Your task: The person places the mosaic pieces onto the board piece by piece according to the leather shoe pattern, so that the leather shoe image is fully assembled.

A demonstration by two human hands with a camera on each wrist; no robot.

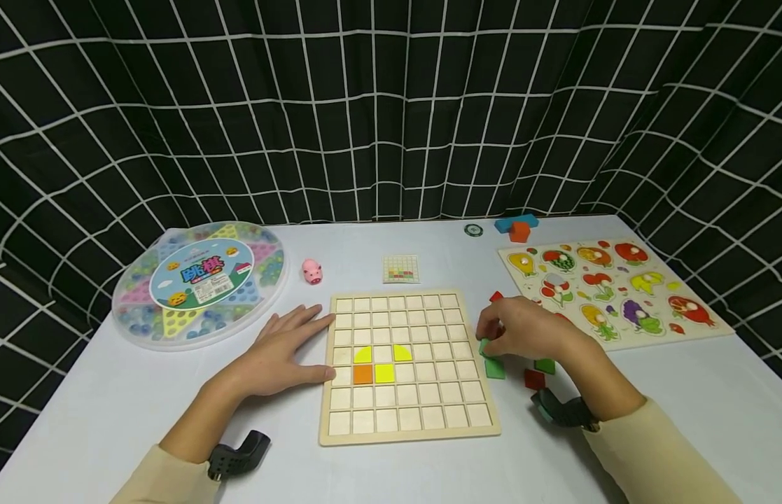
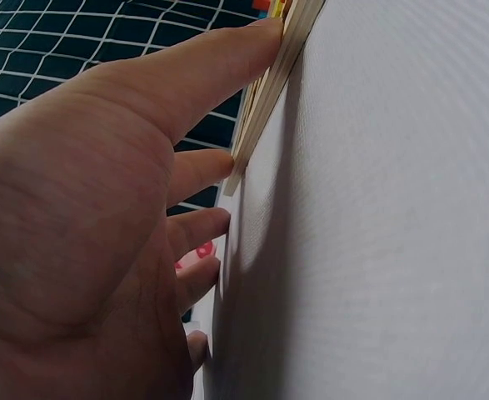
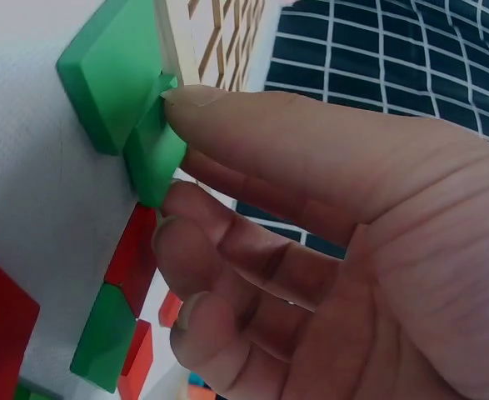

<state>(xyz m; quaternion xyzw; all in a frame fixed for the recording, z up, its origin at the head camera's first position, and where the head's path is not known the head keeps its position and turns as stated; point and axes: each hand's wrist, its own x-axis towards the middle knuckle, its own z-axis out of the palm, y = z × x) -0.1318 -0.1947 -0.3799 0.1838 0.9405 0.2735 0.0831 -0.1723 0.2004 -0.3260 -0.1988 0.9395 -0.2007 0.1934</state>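
A wooden grid board [image 1: 409, 439] lies in the middle of the table, holding an orange square tile [image 1: 362, 375], a yellow square tile [image 1: 384, 374] and two yellow quarter-round tiles [image 1: 402, 353]. At the board's left edge my left hand [image 1: 274, 360] is spread flat, thumb and index fingertip touching its side. Just past the right edge, my right hand [image 1: 532, 329] pinches a green tile [image 3: 157, 154] between thumb and curled fingers. Another green tile [image 1: 495, 369] lies right beside it. Under and around this hand are red tiles [image 1: 534, 379] and a further green tile [image 1: 545, 365].
A small pattern card [image 1: 400, 269] lies behind the board, with a pink pig figure [image 1: 312, 271] to its left. A round Chinese checkers box [image 1: 201, 287] stands at left. At right are a fruit puzzle [image 1: 617, 287], blue and orange blocks [image 1: 519, 232] and a round chip [image 1: 473, 230].
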